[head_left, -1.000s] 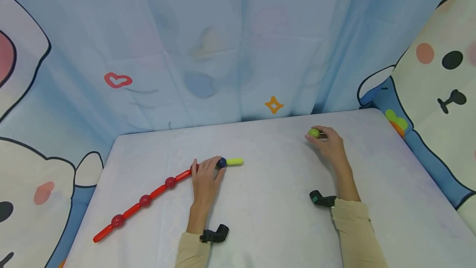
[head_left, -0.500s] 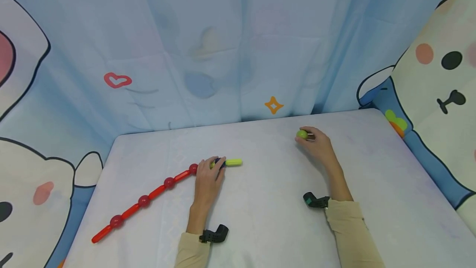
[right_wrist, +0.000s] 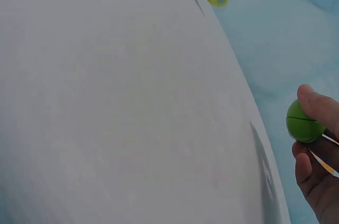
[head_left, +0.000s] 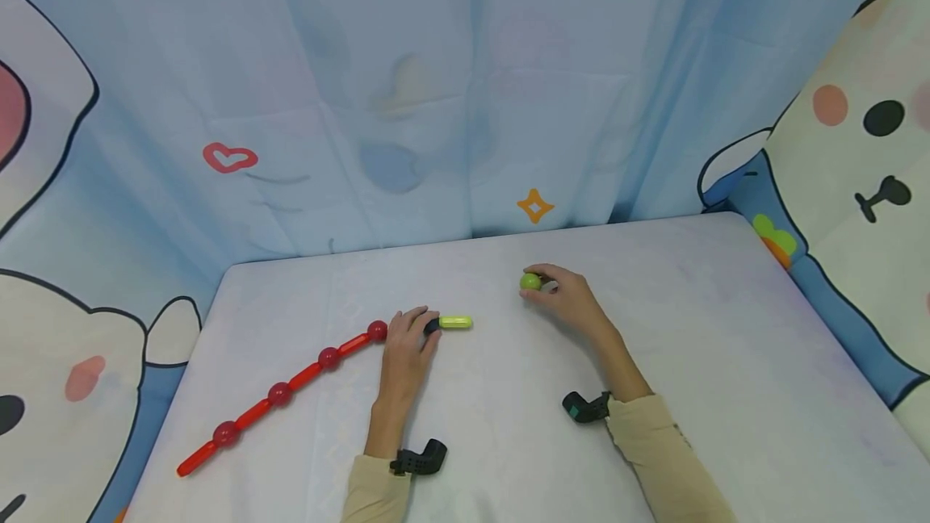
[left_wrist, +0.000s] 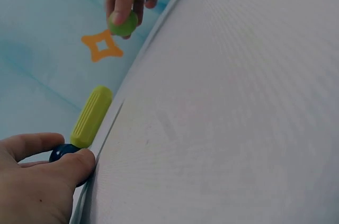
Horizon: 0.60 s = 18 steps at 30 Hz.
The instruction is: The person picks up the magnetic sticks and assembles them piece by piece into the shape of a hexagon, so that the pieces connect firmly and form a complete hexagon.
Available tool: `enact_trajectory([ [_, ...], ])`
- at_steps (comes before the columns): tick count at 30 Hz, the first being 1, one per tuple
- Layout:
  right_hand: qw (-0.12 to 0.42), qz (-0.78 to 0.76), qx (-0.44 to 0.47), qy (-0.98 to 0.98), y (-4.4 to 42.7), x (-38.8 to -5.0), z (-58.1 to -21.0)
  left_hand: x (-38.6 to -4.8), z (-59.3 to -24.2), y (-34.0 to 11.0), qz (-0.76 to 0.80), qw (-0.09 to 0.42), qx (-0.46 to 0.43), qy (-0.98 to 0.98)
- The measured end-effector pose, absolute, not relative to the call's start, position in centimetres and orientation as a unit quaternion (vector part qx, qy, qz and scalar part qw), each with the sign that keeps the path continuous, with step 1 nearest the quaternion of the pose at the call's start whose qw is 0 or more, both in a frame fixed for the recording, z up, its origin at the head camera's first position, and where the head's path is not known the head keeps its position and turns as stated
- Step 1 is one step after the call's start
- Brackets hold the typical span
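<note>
A chain of red rods and red balls [head_left: 279, 394] lies slantwise across the left part of the table, its upper end running under my left hand [head_left: 402, 357]. Thumb and fingers of that hand pinch a dark blue ball [left_wrist: 62, 151]. From the ball a ridged yellow-green rod [head_left: 455, 322] sticks out to the right. My right hand [head_left: 570, 297] holds a green ball [right_wrist: 302, 122] between thumb and fingers, apart from the rod and to its right. Whatever joins the blue ball to the red chain is hidden by my left hand.
The white-covered table [head_left: 508, 426] ends at a back edge against a light blue curtain [head_left: 436, 144] with printed shapes. Cartoon-printed cloth [head_left: 857, 208] hangs along the right side, and more on the left. A black camera [head_left: 421, 457] is strapped to each wrist.
My right hand has moved left and slightly nearer with the green ball, toward the yellow-green rod. The left hand's fingers have shifted onto the blue ball, and the chain has slid slightly left.
</note>
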State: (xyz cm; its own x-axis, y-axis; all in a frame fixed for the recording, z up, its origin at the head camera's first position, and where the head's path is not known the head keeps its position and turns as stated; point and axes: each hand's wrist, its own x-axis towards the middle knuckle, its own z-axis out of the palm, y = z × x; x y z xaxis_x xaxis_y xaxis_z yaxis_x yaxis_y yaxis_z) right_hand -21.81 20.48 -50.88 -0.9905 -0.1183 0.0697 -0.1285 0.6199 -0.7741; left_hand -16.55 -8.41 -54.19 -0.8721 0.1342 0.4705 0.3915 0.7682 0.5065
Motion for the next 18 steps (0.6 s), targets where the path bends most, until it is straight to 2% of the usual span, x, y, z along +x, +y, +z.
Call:
enact_trajectory([
  [9, -0.025, 0.462, 0.117, -0.879, 18.3, -21.2, -50.5, -16.7, -54.3, -8.5, -0.311, 0.212, -0.149, -0.914],
  [18, -0.093, 0.473, 0.144, -0.864, 17.1, -21.1, -51.0, -16.6, -54.5, -8.5, -0.316, 0.209, -0.146, -0.914],
])
